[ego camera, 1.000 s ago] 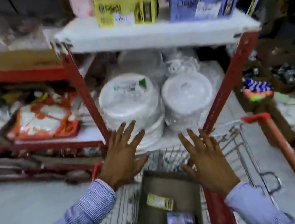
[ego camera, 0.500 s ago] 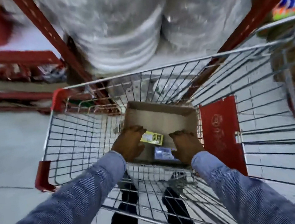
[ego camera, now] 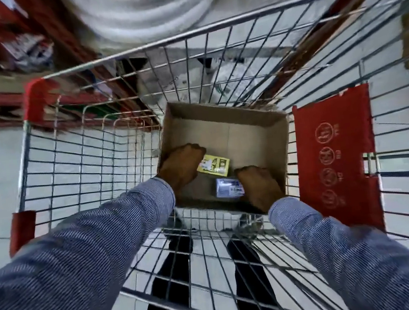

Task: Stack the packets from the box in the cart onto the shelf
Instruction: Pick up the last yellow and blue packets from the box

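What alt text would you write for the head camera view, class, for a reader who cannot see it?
Both hands reach into a cardboard box in a wire cart: the left hand at a yellow packet, the right hand at a blue packet.

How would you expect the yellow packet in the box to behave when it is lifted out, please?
The yellow packet looks small, flat and box-shaped, so it is probably light and fairly stiff. Lying flat on the cardboard box floor, it seems unlikely to roll. The left hand covers one end, so a one-handed lift seems plausible.
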`<state>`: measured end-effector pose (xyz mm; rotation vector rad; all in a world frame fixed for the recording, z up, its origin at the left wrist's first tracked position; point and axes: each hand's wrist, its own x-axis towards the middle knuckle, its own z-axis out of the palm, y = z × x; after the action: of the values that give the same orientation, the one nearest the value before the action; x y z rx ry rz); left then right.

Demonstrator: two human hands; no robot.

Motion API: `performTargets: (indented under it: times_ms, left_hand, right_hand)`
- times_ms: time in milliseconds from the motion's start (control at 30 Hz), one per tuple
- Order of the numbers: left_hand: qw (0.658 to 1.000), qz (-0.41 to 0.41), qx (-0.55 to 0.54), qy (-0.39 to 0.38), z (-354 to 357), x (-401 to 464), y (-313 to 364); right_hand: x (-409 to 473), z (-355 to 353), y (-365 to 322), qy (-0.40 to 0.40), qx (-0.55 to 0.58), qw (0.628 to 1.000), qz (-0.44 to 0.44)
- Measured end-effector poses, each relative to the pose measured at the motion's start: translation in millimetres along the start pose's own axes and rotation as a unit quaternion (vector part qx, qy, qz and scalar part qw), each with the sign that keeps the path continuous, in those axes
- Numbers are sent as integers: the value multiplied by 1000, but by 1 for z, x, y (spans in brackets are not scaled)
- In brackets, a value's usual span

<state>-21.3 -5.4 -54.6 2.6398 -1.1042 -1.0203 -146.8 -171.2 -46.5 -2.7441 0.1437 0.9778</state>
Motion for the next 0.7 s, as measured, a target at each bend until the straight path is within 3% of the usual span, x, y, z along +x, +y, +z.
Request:
performTargets:
  times_ms: [133, 367, 567, 700]
  left_hand:
    - [999, -24, 10, 39, -21, -11, 8]
    - [976, -97, -61, 186, -107, -66, 27]
    - [940, -80, -65, 325, -227, -151, 40]
    - [920, -89, -59, 376, -302, -213, 56]
  right_hand:
    - [-9, -19, 2, 9, -2, 1000, 6]
    - [-41, -134, -9, 29, 9, 999, 22]
    - [-100, -259, -31, 148, 21, 989, -1]
    - [-148, -334, -50, 228, 22, 973, -24]
